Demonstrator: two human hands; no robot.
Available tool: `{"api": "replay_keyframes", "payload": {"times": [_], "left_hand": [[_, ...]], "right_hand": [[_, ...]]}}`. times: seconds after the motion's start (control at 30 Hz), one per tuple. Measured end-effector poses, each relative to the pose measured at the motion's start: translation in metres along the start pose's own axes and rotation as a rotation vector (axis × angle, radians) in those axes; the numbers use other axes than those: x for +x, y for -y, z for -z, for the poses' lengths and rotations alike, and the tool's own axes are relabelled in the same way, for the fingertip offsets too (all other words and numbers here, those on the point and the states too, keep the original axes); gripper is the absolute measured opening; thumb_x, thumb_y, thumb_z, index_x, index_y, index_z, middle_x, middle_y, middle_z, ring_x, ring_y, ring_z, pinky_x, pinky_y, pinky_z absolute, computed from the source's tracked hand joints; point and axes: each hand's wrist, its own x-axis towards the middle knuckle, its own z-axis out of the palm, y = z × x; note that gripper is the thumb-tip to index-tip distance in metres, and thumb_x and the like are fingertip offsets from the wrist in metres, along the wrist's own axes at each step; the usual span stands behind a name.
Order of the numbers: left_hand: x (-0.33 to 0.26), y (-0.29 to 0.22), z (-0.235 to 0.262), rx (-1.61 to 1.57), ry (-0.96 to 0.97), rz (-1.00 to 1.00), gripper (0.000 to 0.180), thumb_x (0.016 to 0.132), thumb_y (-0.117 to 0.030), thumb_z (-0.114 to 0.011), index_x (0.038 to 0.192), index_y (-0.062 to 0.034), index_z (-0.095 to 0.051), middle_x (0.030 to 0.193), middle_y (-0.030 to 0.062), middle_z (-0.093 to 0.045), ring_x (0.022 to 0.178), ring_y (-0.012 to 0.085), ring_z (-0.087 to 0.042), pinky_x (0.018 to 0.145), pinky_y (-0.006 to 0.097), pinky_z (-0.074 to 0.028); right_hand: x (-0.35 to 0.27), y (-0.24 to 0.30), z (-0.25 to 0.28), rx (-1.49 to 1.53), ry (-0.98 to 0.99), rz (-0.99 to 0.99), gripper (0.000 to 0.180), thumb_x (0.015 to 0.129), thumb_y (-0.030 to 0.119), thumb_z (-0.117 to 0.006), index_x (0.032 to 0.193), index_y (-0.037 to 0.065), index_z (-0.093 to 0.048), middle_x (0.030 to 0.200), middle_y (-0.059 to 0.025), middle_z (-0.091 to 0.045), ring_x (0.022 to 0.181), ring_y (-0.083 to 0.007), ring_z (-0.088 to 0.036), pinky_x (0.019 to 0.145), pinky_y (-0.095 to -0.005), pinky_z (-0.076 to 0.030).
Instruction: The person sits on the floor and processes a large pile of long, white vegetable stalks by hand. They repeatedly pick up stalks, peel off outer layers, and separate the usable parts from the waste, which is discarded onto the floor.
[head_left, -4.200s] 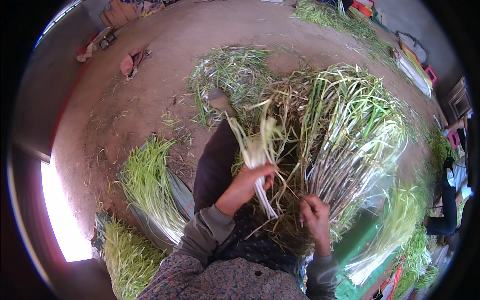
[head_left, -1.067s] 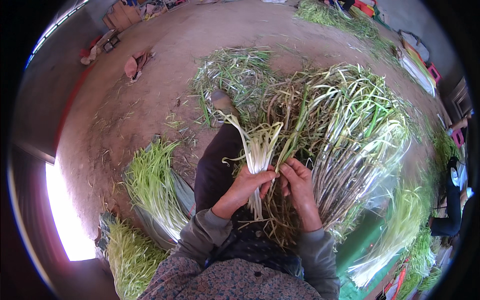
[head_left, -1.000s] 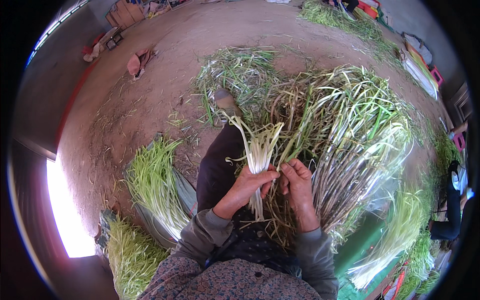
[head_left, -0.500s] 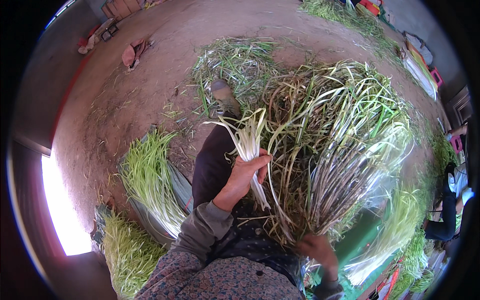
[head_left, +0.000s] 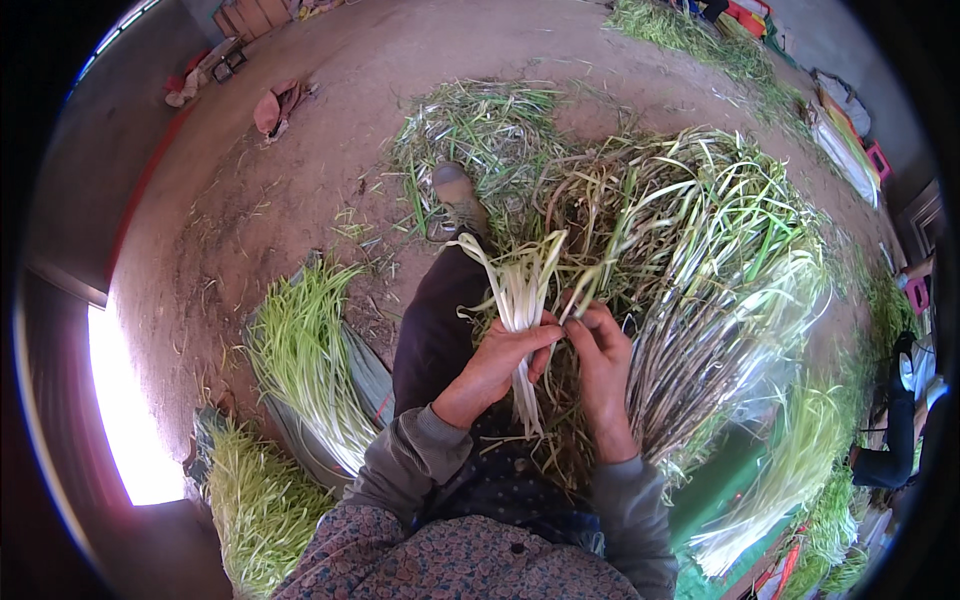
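Note:
My left hand point(head_left: 500, 365) is closed round a small bunch of pale garlic chives point(head_left: 522, 290), white stems hanging below and yellowish tips fanning above. Close beside it, my right hand point(head_left: 604, 370) pinches a greenish chive leaf point(head_left: 592, 285) between thumb and fingertips, almost touching the left thumb. To the right lies a big heap of untrimmed chives point(head_left: 690, 330), with brown, dry stems toward me and green leaves farther off. Tangled leaf waste lies under and behind my hands.
Sorted chives point(head_left: 310, 350) lie on a grey sheet at left, with another yellowish pile point(head_left: 255, 495) nearer. Leaf scraps point(head_left: 480, 125) are heaped beyond my shoe point(head_left: 455, 190). More chives point(head_left: 775, 470) rest on green sheeting point(head_left: 720, 475) at right. Another person's dark-clothed limb point(head_left: 890, 430) shows at far right.
My right hand has come up from the near end of the heap to beside my left hand, where it now pinches a leaf. The left hand and its bunch have shifted slightly right.

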Motion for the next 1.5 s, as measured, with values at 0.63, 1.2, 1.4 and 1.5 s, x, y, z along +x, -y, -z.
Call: {"api": "replay_keyframes", "payload": {"times": [0.63, 1.2, 1.4, 1.5], "left_hand": [[-0.01, -0.027, 0.013, -0.271, -0.121, -0.017, 0.018, 0.081, -0.015, -0.057, 0.094, -0.0096, -0.047, 0.065, 0.0107, -0.057, 0.043, 0.0161, -0.046, 0.042, 0.027, -0.037], [-0.021, 0.012, 0.001, 0.065, -0.04, 0.036, 0.015, 0.084, -0.015, -0.054, 0.089, -0.0011, -0.057, 0.064, 0.0008, -0.051, 0.052, 0.0087, -0.049, 0.045, 0.02, -0.038], [-0.025, 0.012, 0.009, -0.185, 0.019, -0.078, 0.022, 0.085, -0.012, -0.05, 0.104, -0.0002, -0.053, 0.061, 0.0017, -0.049, 0.053, 0.0084, -0.048, 0.045, 0.02, -0.037], [-0.024, 0.012, 0.004, -0.073, 0.011, -0.078, 0.025, 0.084, -0.01, -0.05, 0.107, 0.0005, -0.051, 0.061, 0.0017, -0.049, 0.05, 0.008, -0.047, 0.045, 0.02, -0.038]], "right_hand": [[-0.062, 0.039, 0.032, -1.12, -0.069, 0.429, 0.029, 0.072, 0.012, -0.066, 0.096, -0.001, -0.057, 0.081, -0.0118, -0.061, 0.067, -0.0241, -0.059, 0.061, -0.0361, -0.049], [-0.073, -0.012, 0.039, -0.604, 0.129, -0.173, 0.013, 0.083, 0.007, -0.052, 0.094, 0.003, -0.056, 0.058, -0.0106, -0.051, 0.047, -0.0168, -0.05, 0.046, -0.0291, -0.039], [-0.063, 0.002, 0.046, -0.05, -0.452, 0.163, 0.023, 0.09, 0.021, -0.045, 0.096, 0.002, -0.057, 0.053, 0.0032, -0.046, 0.045, -0.0037, -0.044, 0.037, -0.0198, -0.037], [-0.058, 0.014, 0.059, -0.565, -0.354, 0.132, 0.022, 0.09, 0.02, -0.044, 0.099, 0.004, -0.057, 0.052, 0.0022, -0.049, 0.041, -0.006, -0.044, 0.034, -0.0233, -0.037]]}}
